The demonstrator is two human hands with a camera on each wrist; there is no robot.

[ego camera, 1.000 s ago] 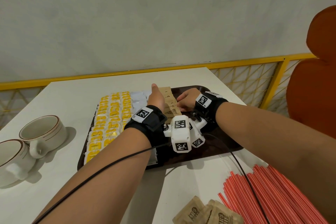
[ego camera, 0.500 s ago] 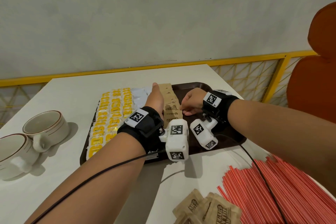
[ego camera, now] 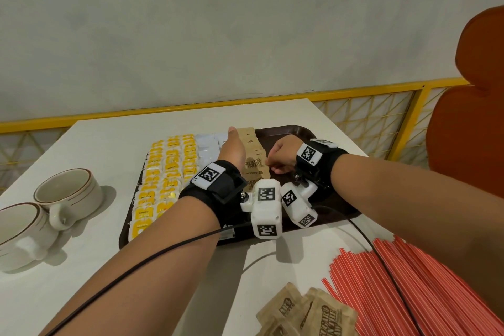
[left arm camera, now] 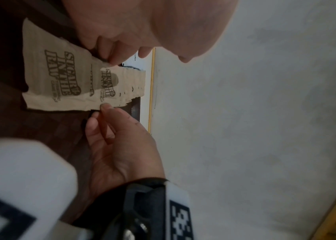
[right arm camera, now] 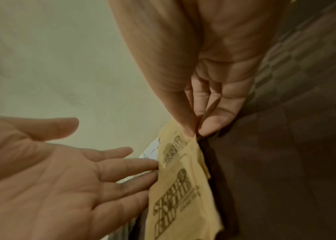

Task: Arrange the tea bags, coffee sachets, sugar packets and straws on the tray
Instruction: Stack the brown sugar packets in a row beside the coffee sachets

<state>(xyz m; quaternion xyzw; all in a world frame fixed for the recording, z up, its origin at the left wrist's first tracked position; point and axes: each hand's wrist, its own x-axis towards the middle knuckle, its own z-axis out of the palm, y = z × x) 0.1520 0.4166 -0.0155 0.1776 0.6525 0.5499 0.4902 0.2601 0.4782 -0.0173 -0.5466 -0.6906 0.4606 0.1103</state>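
Note:
A dark brown tray (ego camera: pixel 327 210) holds yellow tea bags (ego camera: pixel 166 177) on its left, white coffee sachets (ego camera: pixel 207 144) beside them, then an overlapping row of brown sugar packets (ego camera: pixel 253 161) (left arm camera: pixel 60 78) (right arm camera: pixel 179 194). My left hand (ego camera: pixel 231 147) (left arm camera: pixel 122 43) (right arm camera: pixel 60 186) lies flat, its straight fingers touching the row's left edge. On the row's right side, my right hand (ego camera: pixel 281 155) (left arm camera: pixel 117 146) (right arm camera: pixel 214 97) pinches a sugar packet's edge between thumb and forefinger. Red straws (ego camera: pixel 422 289) and loose sugar packets (ego camera: pixel 308 314) lie on the table, near right.
Two cream cups (ego camera: pixel 68 194) (ego camera: pixel 19 232) stand on the white table left of the tray. An orange chair back (ego camera: pixel 469 123) rises at the far right, behind a yellow railing (ego camera: pixel 354 90). The tray's right part is bare.
Both hands stay at the sugar row. My right wrist swung a little to the right and has come back close to the left one.

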